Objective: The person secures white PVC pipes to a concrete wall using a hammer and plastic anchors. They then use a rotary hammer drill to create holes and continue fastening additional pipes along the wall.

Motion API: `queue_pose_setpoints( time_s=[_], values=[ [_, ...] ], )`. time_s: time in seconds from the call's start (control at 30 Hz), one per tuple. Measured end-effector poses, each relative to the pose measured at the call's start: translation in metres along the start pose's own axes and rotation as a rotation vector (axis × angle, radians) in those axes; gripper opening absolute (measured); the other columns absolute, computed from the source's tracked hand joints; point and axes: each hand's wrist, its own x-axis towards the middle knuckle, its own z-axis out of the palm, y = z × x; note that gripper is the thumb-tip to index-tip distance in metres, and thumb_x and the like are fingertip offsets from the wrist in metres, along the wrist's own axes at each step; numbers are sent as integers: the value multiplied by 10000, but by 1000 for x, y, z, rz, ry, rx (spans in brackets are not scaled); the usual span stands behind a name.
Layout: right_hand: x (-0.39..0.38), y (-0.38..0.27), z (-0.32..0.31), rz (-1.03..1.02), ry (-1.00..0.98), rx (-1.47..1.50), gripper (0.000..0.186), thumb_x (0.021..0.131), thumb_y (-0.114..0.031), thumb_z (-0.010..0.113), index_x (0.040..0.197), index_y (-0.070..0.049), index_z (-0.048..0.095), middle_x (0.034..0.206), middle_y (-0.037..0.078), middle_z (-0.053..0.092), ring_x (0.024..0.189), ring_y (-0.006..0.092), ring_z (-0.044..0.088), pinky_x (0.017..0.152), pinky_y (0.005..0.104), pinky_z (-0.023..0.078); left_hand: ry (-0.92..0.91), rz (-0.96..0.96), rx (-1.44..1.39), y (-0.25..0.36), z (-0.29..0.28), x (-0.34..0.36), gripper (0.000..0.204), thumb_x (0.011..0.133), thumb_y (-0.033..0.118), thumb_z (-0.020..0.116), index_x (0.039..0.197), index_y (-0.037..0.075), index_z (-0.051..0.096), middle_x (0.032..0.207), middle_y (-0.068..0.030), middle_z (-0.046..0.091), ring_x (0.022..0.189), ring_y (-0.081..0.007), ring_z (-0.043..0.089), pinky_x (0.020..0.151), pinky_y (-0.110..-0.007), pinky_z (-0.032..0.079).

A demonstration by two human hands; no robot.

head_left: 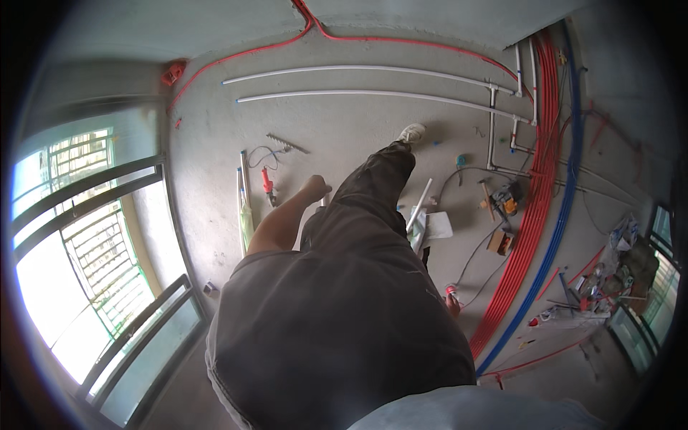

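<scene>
My left hand (313, 188) is closed in a fist in front of my left thigh. A short pale piece (326, 198) shows right beside it, partly hidden by the hand and leg. What the fist holds, if anything, I cannot make out. At my right side my right hand (454, 307) is mostly hidden by my body. It appears closed around a small red tool (451, 290), with a dark cord close by. A white pipe (420, 204) slants beside my right leg, near a white board-like piece (438, 225).
Left of me lie a red-handled tool (267, 185), a saw-like blade (288, 144) and upright-looking white pipes (244, 193). Red conduits (519, 261) and blue conduits (542, 269) run along the right. A hammer (487, 199), a yellow-black power tool (509, 201) and a small cardboard box (500, 242) lie before them.
</scene>
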Motion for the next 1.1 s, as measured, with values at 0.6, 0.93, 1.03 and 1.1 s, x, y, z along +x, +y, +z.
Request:
queue_pose_setpoints(
  time_s=[0.6,0.93,1.03,1.1],
  values=[
    [58,-275,36,-198,-151,-456,456,953,-275,791,1340,-50,701,1236,218,746,1084,401,744,930,489,595,208,204,-428,341,-111,162,427,899,374,760,1061,-22,760,1037,-274,774,1016,-432,753,891,-525,580],
    [97,-382,57,-265,-254,-550,453,939,-247,795,1332,-40,707,1243,231,742,1106,410,738,948,499,592,195,-161,-469,245,-70,179,484,903,369,789,1139,-52,751,1168,-314,753,1161,-478,721,983,-530,580],
    [112,-396,44,-277,-249,-550,452,935,-239,797,1330,-36,708,1246,234,741,1113,413,736,953,502,591,213,-193,-410,227,-41,165,415,911,335,783,1060,-50,740,1032,-257,739,986,-399,714,861,-499,576],
    [124,-400,31,-287,-253,-563,452,932,-233,797,1328,-34,709,1247,237,740,1117,415,735,956,504,590,288,-192,-359,222,-26,151,304,922,265,777,849,-25,721,701,-127,720,606,-255,701,600,-440,565]
  ],
)
